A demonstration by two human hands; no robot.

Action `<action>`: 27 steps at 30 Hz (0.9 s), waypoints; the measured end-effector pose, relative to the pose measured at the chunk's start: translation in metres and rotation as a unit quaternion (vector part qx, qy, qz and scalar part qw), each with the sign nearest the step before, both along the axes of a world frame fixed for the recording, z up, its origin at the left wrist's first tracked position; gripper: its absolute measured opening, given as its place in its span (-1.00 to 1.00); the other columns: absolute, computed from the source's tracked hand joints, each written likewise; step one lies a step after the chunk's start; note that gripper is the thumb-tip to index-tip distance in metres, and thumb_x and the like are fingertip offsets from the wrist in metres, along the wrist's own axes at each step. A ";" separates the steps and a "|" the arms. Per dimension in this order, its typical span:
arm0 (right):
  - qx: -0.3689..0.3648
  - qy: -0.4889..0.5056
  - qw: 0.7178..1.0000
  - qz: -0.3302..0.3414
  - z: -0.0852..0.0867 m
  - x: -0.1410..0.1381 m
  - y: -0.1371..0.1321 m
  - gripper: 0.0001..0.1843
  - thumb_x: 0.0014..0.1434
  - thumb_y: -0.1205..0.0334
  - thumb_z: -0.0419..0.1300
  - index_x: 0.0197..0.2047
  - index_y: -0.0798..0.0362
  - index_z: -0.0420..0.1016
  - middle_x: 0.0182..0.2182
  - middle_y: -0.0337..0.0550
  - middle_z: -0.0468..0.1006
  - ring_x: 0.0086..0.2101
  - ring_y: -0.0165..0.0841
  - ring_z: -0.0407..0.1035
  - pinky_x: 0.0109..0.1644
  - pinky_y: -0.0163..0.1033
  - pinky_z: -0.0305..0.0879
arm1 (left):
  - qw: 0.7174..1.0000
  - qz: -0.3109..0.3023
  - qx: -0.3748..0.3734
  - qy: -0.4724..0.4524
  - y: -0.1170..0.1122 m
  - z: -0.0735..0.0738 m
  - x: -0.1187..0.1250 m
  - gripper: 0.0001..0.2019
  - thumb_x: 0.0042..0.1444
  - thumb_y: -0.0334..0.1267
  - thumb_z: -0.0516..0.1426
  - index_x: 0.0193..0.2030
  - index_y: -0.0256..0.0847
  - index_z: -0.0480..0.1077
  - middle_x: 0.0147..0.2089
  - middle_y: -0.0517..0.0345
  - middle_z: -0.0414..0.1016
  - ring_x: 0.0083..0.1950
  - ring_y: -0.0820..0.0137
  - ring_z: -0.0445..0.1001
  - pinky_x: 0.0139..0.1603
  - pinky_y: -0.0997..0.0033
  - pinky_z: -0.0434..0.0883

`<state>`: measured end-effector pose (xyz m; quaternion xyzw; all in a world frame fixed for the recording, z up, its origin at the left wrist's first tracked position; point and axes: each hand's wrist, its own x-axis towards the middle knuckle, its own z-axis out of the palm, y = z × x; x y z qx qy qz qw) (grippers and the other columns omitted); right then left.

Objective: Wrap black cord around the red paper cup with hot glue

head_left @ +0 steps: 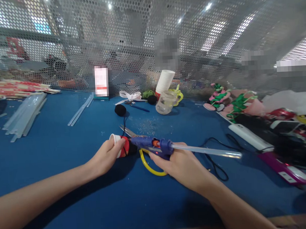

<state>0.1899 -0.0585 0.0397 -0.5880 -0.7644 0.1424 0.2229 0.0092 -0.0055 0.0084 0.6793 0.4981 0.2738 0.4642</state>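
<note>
Centrally: right hand (182, 165) closed round a blue glue gun (164, 146), nozzle pointing left. Left hand (106, 157), fingers clasped on a small white cup (115, 139), just beside the nozzle.

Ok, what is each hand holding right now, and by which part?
The right hand grips the blue glue gun by its handle. The left hand holds the small white cup around its side.
</note>
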 end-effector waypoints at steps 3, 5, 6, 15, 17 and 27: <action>0.002 0.004 1.000 -0.004 0.000 -0.003 0.003 -0.81 0.02 0.23 -0.01 -0.47 0.09 0.38 -0.58 -0.21 0.41 -0.54 -0.41 0.26 -0.37 -0.32 0.16 | 1.000 -0.014 0.007 0.002 0.000 0.001 -0.001 -0.66 0.03 -0.06 -0.16 -0.57 -0.25 0.17 -0.58 0.28 0.07 -0.52 0.51 0.04 -0.55 0.53 0.08; -0.001 0.006 1.000 -0.006 0.001 -0.004 0.004 -0.81 0.02 0.23 -0.01 -0.50 0.09 0.36 -0.60 -0.22 0.40 -0.56 -0.42 0.24 -0.39 -0.33 0.16 | 1.000 -0.007 0.007 0.003 0.000 0.001 -0.001 -0.66 0.02 -0.05 -0.15 -0.57 -0.25 0.18 -0.58 0.28 0.09 -0.52 0.51 0.05 -0.54 0.53 0.09; -0.005 0.006 1.000 -0.007 0.001 -0.004 0.004 -0.81 0.02 0.23 -0.01 -0.51 0.09 0.34 -0.61 -0.23 0.39 -0.57 -0.43 0.23 -0.41 -0.34 0.15 | 1.000 0.000 0.006 0.004 0.000 0.000 -0.001 -0.66 0.02 -0.05 -0.15 -0.56 -0.26 0.19 -0.58 0.28 0.10 -0.52 0.51 0.06 -0.53 0.52 0.10; -0.028 0.040 0.999 -0.017 0.001 -0.003 -0.003 -0.81 0.00 0.24 -0.01 -0.60 0.07 0.22 -0.72 -0.32 0.23 -0.68 -0.52 0.10 -0.58 -0.41 0.07 | 0.997 0.025 -0.037 -0.066 0.005 -0.001 0.000 -0.65 -0.03 -0.07 -0.10 -0.48 -0.30 0.35 -0.53 0.19 0.35 -0.48 0.43 0.28 -0.44 0.46 0.20; -0.014 0.035 0.999 -0.017 0.000 -0.003 -0.003 -0.81 -0.01 0.25 0.00 -0.62 0.07 0.20 -0.73 -0.33 0.21 -0.68 -0.52 0.09 -0.59 -0.41 0.06 | 0.993 0.039 -0.060 -0.094 0.006 -0.002 0.000 -0.66 -0.05 -0.09 -0.07 -0.45 -0.32 0.36 -0.53 0.16 0.38 -0.48 0.41 0.30 -0.46 0.46 0.21; -0.009 0.024 1.000 -0.017 -0.005 -0.001 -0.005 -0.89 -0.04 0.26 0.03 -0.52 0.06 0.32 -0.63 -0.29 0.37 -0.63 -0.49 0.22 -0.55 -0.41 0.11 | 0.972 0.063 -0.149 -0.171 0.007 0.002 0.003 -0.72 -0.05 -0.12 -0.03 -0.44 -0.34 0.32 -0.51 0.16 0.38 -0.46 0.45 0.32 -0.43 0.48 0.20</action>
